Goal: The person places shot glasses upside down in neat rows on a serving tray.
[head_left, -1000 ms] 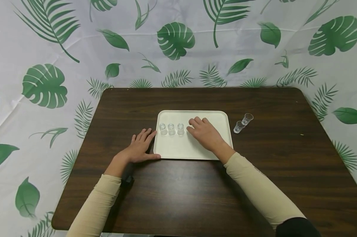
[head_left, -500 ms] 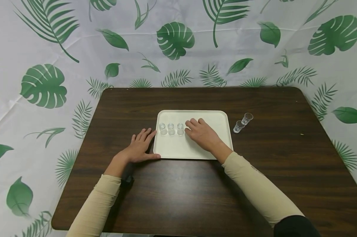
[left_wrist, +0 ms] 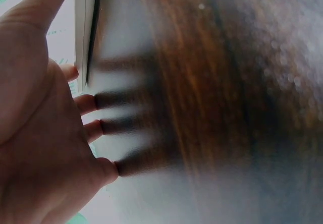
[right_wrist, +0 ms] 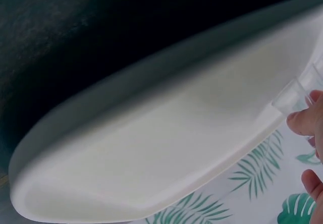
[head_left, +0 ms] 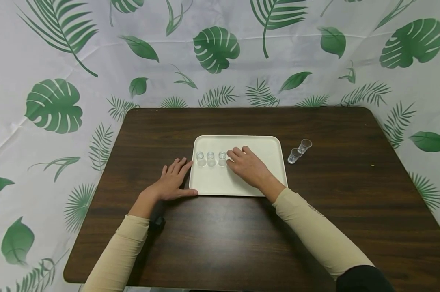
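Note:
Three small clear cups (head_left: pixel 211 159) stand in a row on the left part of the cream tray (head_left: pixel 242 189). Just right of them, over the tray, the right hand (head_left: pixel 250 167) has its fingers curled down. Its thumb and a finger pinch a clear cup (right_wrist: pixel 291 99) in the right wrist view; in the head view that cup is hidden by the hand. With fingers spread, the left hand (head_left: pixel 171 184) rests at the tray's left edge, its thumb at the near-left corner. In the left wrist view the left hand (left_wrist: pixel 48 118) has its fingertips on the table.
Two more clear cups, one nearer (head_left: pixel 294 156) and one farther (head_left: pixel 305 146), lie close together on the dark wooden table (head_left: pixel 220 243), right of the tray. A leaf-patterned cloth (head_left: pixel 169 65) hangs behind the table.
The right hand has moved slightly left over the tray, closer to the third cup in the row. The left hand, the tray and the visible cups have stayed in place.

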Motion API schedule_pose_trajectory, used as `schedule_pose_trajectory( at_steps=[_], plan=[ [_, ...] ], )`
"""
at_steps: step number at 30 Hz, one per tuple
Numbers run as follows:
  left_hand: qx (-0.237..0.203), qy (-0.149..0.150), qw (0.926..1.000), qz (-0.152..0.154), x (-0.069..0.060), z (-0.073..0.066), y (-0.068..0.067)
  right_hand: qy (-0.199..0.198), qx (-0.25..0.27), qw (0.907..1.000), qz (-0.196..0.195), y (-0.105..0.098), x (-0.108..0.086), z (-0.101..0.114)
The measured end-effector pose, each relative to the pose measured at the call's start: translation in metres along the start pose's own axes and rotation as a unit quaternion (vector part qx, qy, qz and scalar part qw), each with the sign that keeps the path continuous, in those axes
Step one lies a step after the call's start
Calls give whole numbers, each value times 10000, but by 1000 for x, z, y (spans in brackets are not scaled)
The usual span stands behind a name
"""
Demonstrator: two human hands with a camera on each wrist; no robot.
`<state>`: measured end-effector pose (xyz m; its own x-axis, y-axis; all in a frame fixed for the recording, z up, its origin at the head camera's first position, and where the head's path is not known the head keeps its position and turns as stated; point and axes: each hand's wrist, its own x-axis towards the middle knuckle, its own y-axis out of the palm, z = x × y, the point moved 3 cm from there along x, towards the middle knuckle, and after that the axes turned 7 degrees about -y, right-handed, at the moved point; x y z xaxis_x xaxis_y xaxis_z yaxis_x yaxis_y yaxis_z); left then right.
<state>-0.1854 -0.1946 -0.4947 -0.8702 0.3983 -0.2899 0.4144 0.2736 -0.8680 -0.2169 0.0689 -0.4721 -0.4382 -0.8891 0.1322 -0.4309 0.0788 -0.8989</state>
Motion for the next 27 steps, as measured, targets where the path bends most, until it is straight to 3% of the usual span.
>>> schedule_pose_trajectory(
  at_steps=[14, 27],
  plan=[
    [68, -10, 10000, -3, 0, 1, 2, 85, 217, 9997, 35, 0, -4, -1],
    [22, -2, 10000, -15, 0, 1, 2, 30, 499, 9984, -259, -3, -16, -3]
  ],
)
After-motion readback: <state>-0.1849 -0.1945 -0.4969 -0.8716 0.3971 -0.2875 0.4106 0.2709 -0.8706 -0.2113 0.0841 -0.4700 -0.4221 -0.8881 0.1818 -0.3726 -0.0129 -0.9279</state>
